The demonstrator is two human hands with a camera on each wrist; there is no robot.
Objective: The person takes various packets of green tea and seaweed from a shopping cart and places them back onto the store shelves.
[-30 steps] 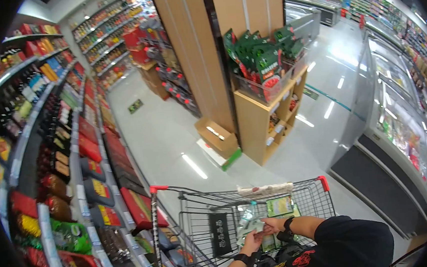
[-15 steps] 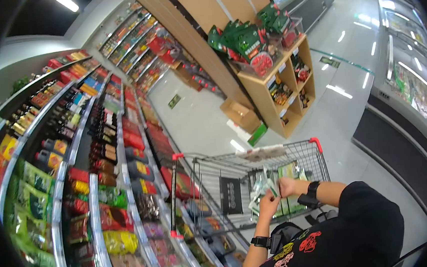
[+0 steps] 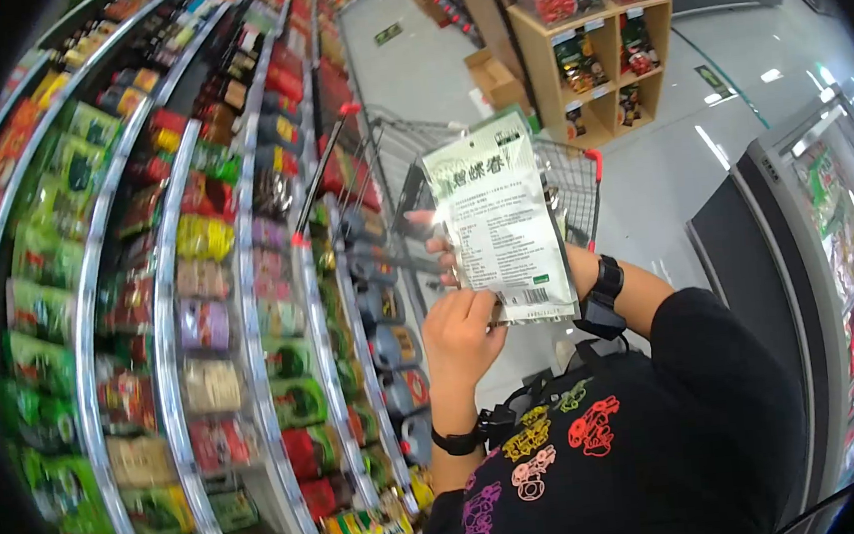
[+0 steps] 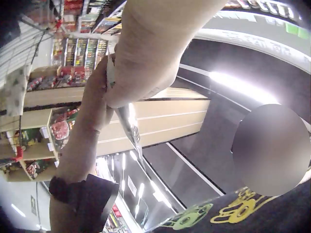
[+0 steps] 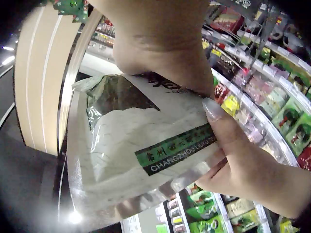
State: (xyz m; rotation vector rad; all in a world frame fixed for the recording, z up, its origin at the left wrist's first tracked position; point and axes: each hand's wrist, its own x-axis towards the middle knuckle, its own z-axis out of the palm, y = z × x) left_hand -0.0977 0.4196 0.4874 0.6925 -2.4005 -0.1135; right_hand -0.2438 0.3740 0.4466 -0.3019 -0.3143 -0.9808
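Observation:
A white-and-green tea pouch point(image 3: 503, 211) with dark Chinese characters and small print fills the middle of the head view. My left hand point(image 3: 461, 340) pinches its lower left edge, fingers on the printed side nearest me. In the right wrist view, the left thumb point(image 5: 213, 110) lies against the other face of the pouch point(image 5: 126, 150), which has a green label. Behind the pouch is my right hand point(image 3: 436, 251), its extended fingers showing past the left edge. The right hand point(image 5: 155, 39) also covers the upper part of the pouch in its own wrist view.
A wire shopping cart point(image 3: 595, 168) with red corners stands just beyond the hands. Shelves point(image 3: 211, 324) of bagged goods line the left. A freezer case point(image 3: 790, 168) is at the right. Ahead are a wooden display shelf point(image 3: 607, 62) and a cardboard box point(image 3: 494, 76).
The pouch has come up from over the cart toward me and now faces me, printed side showing. The head view has turned toward the left shelves, and the cart is farther away.

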